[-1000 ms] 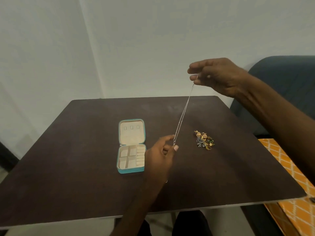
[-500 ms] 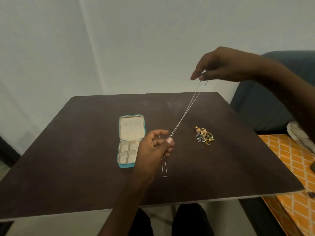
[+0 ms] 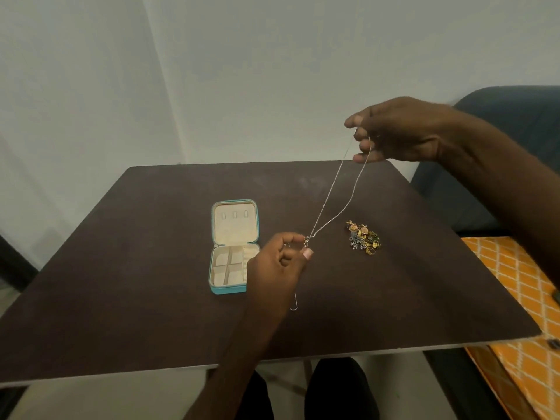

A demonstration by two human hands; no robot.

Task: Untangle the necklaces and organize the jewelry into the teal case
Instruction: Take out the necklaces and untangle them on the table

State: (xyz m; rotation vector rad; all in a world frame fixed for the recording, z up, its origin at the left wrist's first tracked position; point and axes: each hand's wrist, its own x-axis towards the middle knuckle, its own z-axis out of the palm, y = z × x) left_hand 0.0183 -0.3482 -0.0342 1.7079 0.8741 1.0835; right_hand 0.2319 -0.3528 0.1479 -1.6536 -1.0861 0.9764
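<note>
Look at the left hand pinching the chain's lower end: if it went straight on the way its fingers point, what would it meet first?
Probably the jewelry pile. The left hand points up-right along the silver chain, but it seems raised above the table, so it might pass over.

Two bare forearms reach in over the dark table [image 3: 121, 298], with no sleeves, watch or rings visible. The left hand [image 3: 275, 268] has a pale thumbnail. Below the table's near edge, both knees are in black trousers [image 3: 339, 389].
</note>
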